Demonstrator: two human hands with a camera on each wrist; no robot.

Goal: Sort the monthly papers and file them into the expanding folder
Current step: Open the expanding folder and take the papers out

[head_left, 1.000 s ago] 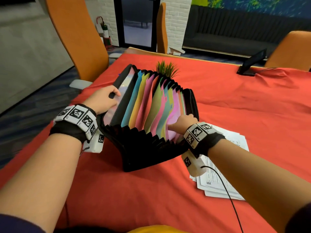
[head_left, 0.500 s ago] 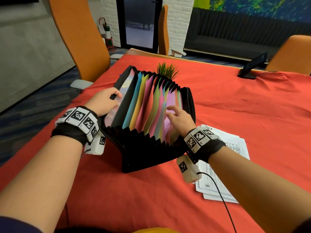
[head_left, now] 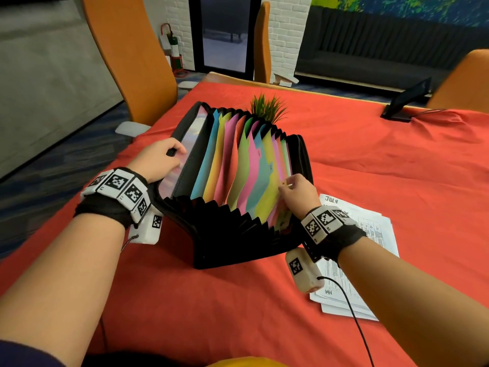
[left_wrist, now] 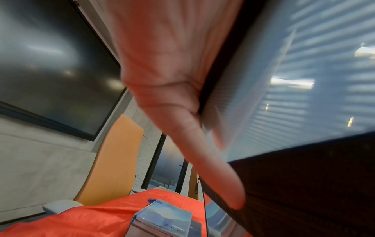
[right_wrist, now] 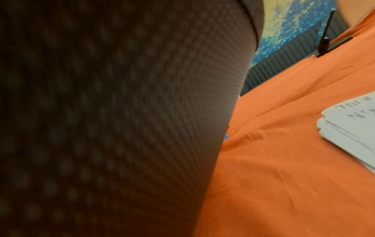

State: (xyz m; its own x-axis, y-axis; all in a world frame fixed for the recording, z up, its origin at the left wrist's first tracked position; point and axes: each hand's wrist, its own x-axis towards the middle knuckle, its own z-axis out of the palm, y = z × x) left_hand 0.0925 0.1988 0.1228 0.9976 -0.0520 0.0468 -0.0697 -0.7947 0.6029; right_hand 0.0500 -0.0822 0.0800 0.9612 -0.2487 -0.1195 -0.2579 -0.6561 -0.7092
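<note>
At the right-hand dividers, the right hand [head_left: 297, 193] fingers pinch a coloured tab; the left hand [head_left: 158, 161] fingers curl over the glossy front flap, holding the black expanding folder [head_left: 238, 234] fanned on the red-clothed worktop [head_left: 370, 160]. Likely step: finding the month's pocket. Next: keep it parted and fetch the limp "JULY" sheet from the papers [head_left: 375, 234] just beside.
</note>
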